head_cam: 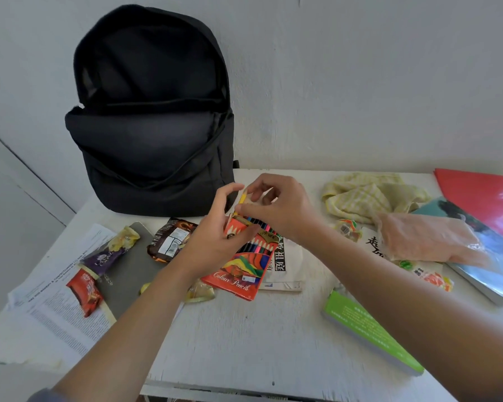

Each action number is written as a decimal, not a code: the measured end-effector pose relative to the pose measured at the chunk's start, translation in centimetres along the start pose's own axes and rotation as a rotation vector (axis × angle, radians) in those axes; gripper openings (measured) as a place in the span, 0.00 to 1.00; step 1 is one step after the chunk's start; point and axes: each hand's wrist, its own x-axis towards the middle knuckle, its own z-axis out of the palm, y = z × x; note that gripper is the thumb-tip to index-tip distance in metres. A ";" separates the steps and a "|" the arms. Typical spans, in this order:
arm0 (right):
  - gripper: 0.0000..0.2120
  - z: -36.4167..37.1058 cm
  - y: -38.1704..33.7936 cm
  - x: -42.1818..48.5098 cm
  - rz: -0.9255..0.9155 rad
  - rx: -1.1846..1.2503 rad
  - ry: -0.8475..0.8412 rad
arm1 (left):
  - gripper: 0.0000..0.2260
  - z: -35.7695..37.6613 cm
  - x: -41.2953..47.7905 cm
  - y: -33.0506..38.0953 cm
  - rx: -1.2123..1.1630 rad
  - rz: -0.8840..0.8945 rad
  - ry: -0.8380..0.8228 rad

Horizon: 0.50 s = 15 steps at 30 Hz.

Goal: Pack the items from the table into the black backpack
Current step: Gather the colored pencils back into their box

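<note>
The black backpack [151,123] stands upright at the back left of the white table [244,329], its main compartment unzipped and gaping. In front of it lies a red box of colour pencils [241,271], its top end lifted. My left hand [215,236] grips the box near its open top. My right hand [276,207] pinches a yellow pencil [242,198] that sticks out of the box's opening.
Snack packets [172,240] lie on a grey notebook [134,274] and printed papers [55,311] at the left. A yellow checked cloth [366,198], clear plastic gloves [427,239], a red folder [485,198], a glossy book [494,274] and a green book [369,326] lie at the right.
</note>
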 end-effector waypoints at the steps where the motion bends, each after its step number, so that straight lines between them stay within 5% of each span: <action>1: 0.11 0.1 0.0 0.0 -0.029 -0.022 0.011 | 0.30 -0.1 0.1 0.1 0.005 0.014 0.013; 9: 0.14 0.0 0.4 0.4 -0.055 0.034 0.079 | 0.33 -0.1 0.7 0.8 -0.037 0.032 0.023; 15: 0.07 -0.5 0.8 0.5 -0.313 -0.169 -0.032 | 0.32 -0.2 1.0 0.8 -0.038 0.067 0.037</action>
